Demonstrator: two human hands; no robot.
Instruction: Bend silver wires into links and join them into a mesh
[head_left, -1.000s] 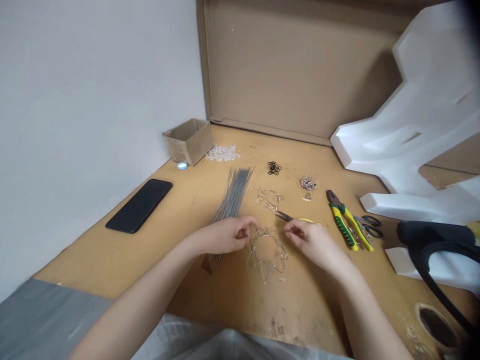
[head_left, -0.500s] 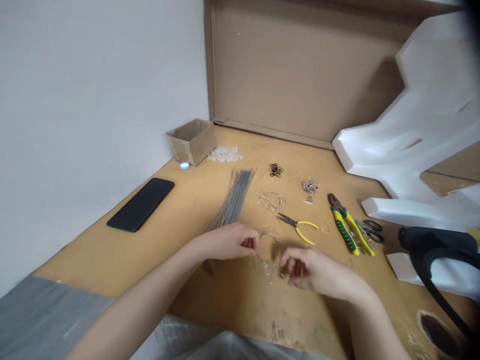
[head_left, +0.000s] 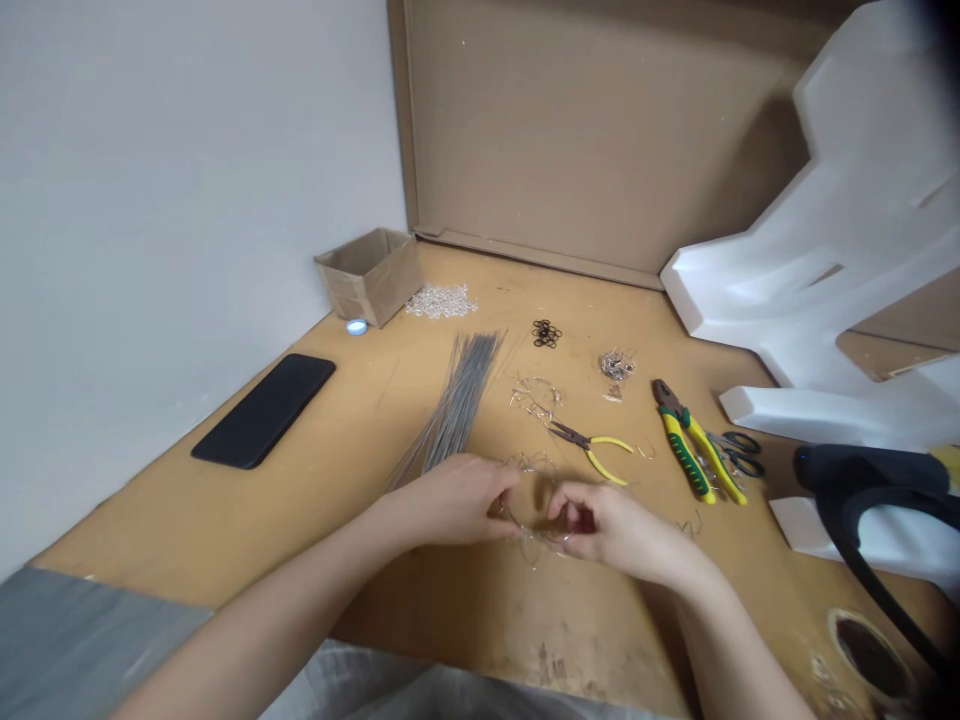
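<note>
A thin, curved silvery wire piece with small loops (head_left: 531,547) spans the gap between my two hands, low over the table. My left hand (head_left: 461,500) pinches its left end between thumb and fingertips. At the other end, the curled fingers and thumb of my right hand (head_left: 611,525) close on the wire. Just beyond them lies another wire piece (head_left: 531,462), and farther back a similar wire ring (head_left: 537,397). A bundle of straight grey wires (head_left: 466,395) reaches under my left hand. Needle-nose pliers with yellow handles (head_left: 592,448) rest behind my right hand.
Larger green-yellow pliers (head_left: 688,440) and scissors (head_left: 741,452) lie right. Black rings (head_left: 547,333), a small wire heap (head_left: 616,365) and clear bits (head_left: 441,300) sit farther back. A cardboard box (head_left: 371,280) and black phone (head_left: 264,410) are left; white foam (head_left: 780,300) stands right.
My hands have come closer together. The right hand moved left and its fingertips now meet the wire piece, where before they were slightly apart. The view has shifted a little.
</note>
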